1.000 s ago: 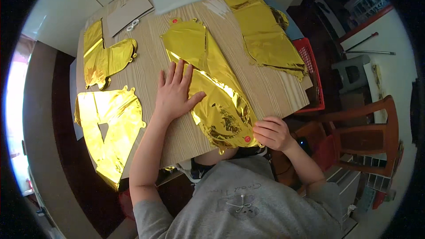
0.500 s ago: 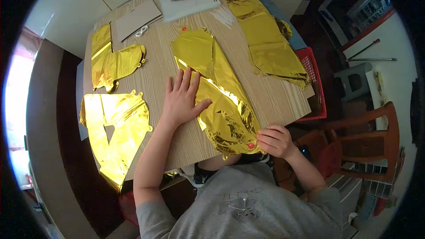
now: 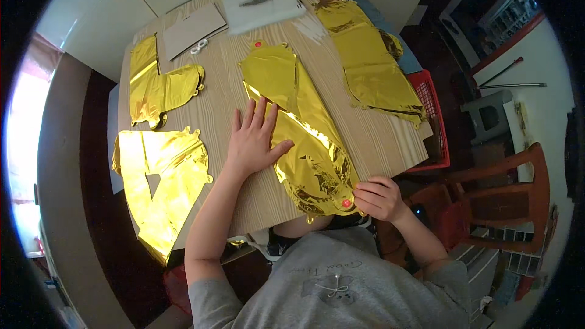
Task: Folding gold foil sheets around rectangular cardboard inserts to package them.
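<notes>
Table [image 3: 378, 140], left side: holed foil [image 3: 177, 167], near corner. Table middle: left hand [image 3: 253, 146] flat, fingers spread, pressing centre foil [image 3: 314, 140], gripping nothing. Centre foil runs to table's near edge; there right hand [image 3: 381, 199] pinches its corner. Table's right side: folded foil [image 3: 373, 64].

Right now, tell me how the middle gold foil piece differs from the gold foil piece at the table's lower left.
The middle piece has the left hand over its edge and the right hand pinching its near corner; no hand touches the lower-left piece. The middle piece shows red spots; the lower-left piece shows none. The lower-left piece has a narrow opening; the middle piece shows none. Both are shiny gold.
</notes>
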The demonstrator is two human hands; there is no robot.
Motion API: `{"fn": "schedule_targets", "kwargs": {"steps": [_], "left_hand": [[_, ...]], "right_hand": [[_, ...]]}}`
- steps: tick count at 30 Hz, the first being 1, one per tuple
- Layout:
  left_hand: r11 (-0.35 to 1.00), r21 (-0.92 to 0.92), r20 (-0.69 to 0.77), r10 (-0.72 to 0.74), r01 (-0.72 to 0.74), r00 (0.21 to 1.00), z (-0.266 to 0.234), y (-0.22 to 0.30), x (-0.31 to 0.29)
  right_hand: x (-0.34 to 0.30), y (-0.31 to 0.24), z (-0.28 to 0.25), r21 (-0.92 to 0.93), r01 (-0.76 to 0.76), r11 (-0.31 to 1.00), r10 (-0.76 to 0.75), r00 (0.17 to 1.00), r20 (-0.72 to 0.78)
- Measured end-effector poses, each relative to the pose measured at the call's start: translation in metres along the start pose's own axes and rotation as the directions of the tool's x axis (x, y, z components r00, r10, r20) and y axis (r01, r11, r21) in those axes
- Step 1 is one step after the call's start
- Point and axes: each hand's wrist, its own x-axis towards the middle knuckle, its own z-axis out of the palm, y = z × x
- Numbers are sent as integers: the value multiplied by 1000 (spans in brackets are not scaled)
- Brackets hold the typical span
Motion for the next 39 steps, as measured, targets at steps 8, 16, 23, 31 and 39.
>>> {"fn": "schedule_targets", "kwargs": {"steps": [8,16,23,31,39], "left_hand": [[1000,-10,2,9,-9,1000,-1,2,1],[1000,-15,-1,7,-7,1000,2,-1,-1],[1000,-19,43,-5,6,999,-2,1,1],[994,-112,51,22,-17,998,-3,-17,2],[967,-238,27,98,-88,995,-10,-39,0]], "right_hand": [[11,13,-18,283,-7,959,11,1000,-13],[133,50,47,208,92,974,-141,963,232],[121,61,69,213,-7,977,-62,947,316],[120,62,66,289,-41,957,-62,939,337],[118,63,69,329,-102,939,-18,940,342]]}}
